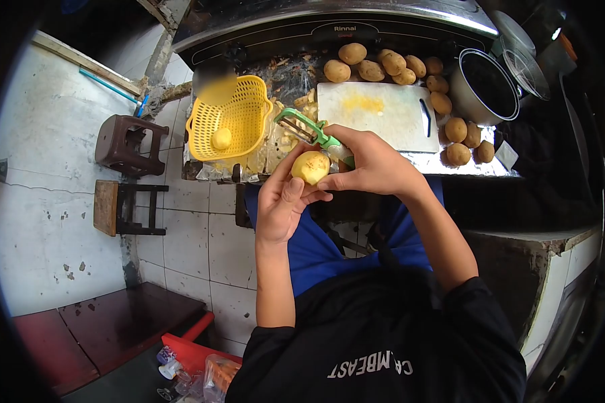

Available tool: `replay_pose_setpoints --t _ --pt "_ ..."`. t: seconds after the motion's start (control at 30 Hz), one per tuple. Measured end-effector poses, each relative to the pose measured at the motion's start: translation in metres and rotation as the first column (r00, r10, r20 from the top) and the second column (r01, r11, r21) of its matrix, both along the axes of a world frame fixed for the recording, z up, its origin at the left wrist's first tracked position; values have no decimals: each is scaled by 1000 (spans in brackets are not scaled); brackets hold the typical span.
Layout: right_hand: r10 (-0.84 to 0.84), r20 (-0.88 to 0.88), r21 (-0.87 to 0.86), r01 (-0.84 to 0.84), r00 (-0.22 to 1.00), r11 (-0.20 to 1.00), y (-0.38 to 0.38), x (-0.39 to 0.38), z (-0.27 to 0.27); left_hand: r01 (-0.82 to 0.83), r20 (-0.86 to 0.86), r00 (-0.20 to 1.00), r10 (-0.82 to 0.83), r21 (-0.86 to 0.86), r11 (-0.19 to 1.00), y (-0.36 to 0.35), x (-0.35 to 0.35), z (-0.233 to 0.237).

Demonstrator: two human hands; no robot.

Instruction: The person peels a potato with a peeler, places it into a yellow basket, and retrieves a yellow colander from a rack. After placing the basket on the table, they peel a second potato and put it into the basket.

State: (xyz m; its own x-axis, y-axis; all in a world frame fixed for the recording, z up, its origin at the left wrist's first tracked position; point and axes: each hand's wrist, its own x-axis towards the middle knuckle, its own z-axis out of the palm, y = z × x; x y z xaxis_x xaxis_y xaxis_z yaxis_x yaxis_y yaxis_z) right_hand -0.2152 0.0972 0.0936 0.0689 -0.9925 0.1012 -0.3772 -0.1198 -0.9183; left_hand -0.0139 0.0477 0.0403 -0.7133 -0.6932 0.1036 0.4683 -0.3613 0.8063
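Note:
A mostly peeled potato [310,167] rests in my left hand [279,205], its fingers wrapped around it near the counter's front edge. My right hand [373,164] grips a green peeler [329,142] by its handle, and the right thumb touches the potato's side. The peeler's blade points up and left, above the potato. To the left stands a yellow plastic basket [259,127] with one peeled potato [221,139] inside. Peel scraps [307,107] lie on the counter between the basket and a white cutting board [396,138].
Several unpeeled potatoes [371,70] line the back and right of the board. A metal pot [465,91] stands at the right, with a wire strainer [526,70] behind it. A stove [383,33] runs along the back. Two stools [117,144] are on the floor at left.

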Motion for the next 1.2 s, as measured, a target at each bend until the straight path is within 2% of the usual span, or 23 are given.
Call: replay_pose_setpoints --t 0.03,0.07,0.13,0.2,0.3,0.33,0.37,0.4,0.43,0.5,0.63,0.7,0.93,1.13,1.2 --pt "-33 -38 -4 33 999 999 2 0 2 -1 -5 1000 1 -2 1000 1 -1 0" --pt "-52 -100 -173 34 994 984 5 -1 -7 -35 12 999 35 11 999 3 -2 -1" --pt "-84 -87 -166 69 993 984 17 1 2 -70 30 997 69 26 997 6 -3 0" --pt "-114 -72 -156 102 991 982 29 4 8 -69 -48 996 72 67 995 9 -3 4" --pt "-121 -149 -195 91 981 977 45 9 14 -79 -89 992 87 96 992 13 -2 10" --pt "-95 -125 -127 79 988 989 50 11 21 -80 -92 992 89 97 992 12 -2 14" --pt "-71 -98 -56 66 993 996 55 13 24 -80 -91 992 88 83 993 13 -1 17" --pt "-113 -134 -148 93 984 985 58 15 24 -80 -87 992 86 69 994 14 0 20" --pt "-113 -134 -148 93 985 985 59 15 23 -81 -87 992 87 70 994 15 0 22" --pt "-158 -297 -325 56 942 944 61 13 19 -137 -28 990 138 13 990 18 0 25" --pt "-168 -385 -344 27 907 939 63 14 23 -133 -27 991 132 -38 990 20 2 28" --pt "-154 -421 -352 -5 894 936 63 13 26 -232 70 967 247 -171 958 22 2 31" --pt "-149 -381 -384 -9 912 923 65 13 23 -274 123 945 302 -199 941 27 6 39" --pt "-197 -384 -397 31 902 917 62 21 25 -300 119 937 329 -207 931 29 7 44" --pt "-250 -332 -445 83 910 892 58 23 23 -296 97 941 324 -227 928 32 4 42"
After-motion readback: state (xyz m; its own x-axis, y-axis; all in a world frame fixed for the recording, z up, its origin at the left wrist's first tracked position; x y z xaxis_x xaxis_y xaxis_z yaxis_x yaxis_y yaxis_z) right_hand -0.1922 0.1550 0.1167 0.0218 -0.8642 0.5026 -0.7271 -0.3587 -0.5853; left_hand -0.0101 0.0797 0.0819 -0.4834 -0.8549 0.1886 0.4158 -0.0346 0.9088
